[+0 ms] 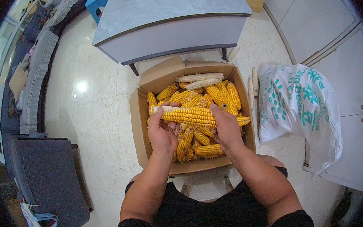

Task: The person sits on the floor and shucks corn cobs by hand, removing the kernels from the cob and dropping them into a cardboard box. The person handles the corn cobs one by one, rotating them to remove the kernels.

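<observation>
Both of my hands hold one yellow corn cob (pixel 189 115) level over an open cardboard box (pixel 242 92). My left hand (pixel 163 132) grips its left end, where a pale strip along the upper edge is bare of kernels. Around the right end closes my right hand (pixel 226 124), the thumb on top. Below, the box is filled with dried yellow corn cobs (pixel 184 145) and some loose kernels (pixel 202 103). Two stripped white cobs (pixel 200 77) rest on top near the far wall. My hands hide part of the pile.
A grey-topped table (pixel 173 5) stands just beyond the box. On the right, a white woven sack (pixel 296 104) with green print leans near white cabinets (pixel 342 78); stripped cobs (pixel 255 82) lie beside it. A dark grey upholstered seat (pixel 48 184) and a blue stool (pixel 96 5) are to the left.
</observation>
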### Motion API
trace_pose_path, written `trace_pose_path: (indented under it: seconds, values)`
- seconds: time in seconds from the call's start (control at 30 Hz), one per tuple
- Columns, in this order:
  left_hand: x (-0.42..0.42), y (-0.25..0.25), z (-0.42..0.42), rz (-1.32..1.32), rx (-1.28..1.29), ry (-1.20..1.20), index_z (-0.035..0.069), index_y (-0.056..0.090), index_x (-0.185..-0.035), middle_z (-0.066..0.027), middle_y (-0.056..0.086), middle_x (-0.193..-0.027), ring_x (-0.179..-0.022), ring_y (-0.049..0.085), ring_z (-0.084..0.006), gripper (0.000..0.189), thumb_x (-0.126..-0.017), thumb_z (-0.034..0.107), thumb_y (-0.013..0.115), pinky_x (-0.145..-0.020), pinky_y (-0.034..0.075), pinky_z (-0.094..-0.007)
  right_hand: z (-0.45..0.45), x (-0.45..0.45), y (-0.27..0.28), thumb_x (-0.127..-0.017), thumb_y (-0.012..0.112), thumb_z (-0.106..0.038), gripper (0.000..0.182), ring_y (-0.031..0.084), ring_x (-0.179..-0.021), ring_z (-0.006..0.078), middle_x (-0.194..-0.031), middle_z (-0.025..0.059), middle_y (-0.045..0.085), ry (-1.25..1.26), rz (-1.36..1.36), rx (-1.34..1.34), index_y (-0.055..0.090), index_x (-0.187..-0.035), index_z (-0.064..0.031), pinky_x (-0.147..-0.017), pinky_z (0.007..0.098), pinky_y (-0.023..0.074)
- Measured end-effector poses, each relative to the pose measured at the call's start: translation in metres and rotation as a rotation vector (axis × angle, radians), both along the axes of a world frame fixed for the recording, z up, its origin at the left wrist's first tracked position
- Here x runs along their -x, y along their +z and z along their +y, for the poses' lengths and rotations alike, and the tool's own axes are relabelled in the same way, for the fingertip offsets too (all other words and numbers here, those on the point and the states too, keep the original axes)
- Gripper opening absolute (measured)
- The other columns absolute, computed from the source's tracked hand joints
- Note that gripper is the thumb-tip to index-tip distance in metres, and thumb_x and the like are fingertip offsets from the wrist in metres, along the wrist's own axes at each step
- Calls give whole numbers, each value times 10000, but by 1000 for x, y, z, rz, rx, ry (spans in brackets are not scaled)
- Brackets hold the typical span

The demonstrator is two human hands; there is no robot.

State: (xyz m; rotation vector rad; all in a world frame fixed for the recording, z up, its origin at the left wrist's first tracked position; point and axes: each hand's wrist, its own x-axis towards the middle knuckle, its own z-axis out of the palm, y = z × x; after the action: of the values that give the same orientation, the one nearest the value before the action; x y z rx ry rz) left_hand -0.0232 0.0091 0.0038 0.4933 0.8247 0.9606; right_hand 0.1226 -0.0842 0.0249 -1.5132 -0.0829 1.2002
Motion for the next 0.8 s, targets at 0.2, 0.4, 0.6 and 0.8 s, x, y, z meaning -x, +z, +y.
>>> trace_pose_path:
  seconds: [0.2,0.4,0.6,0.8]
  values:
    - [2,3,-1,-164,-43,-60,24,548,-1231,-141,673,-1136,-574,529,-84,394,-993,333,495,-426,397,-212,0,-5,1,-944,579,-448,374,426,-417,85,-627,-18,525,-52,185,94,628,-832,-95,-323,239,284]
    - [-1,1,2,-2,-59,3,47,563,-1134,-91,695,-982,-518,465,-58,296,-1018,311,501,-397,340,-206,0,3,-6,-944,598,-436,319,454,-451,62,-661,-29,556,-23,59,12,628,-912,-120,-356,221,299]
    - [5,-7,4,144,-30,9,72,558,-1048,-69,681,-914,-485,439,-56,253,-1021,321,517,-377,325,-216,-3,9,-24,-965,597,-387,375,564,-599,109,-689,36,619,85,-267,-40,675,-884,-29,-526,278,459]
    - [-4,15,0,-71,-39,-35,81,567,-1104,-70,687,-991,-526,465,-51,319,-1016,383,512,-399,346,-202,-1,-9,4,-935,606,-440,337,473,-428,84,-584,-10,536,-36,324,104,624,-832,-119,-368,245,348]
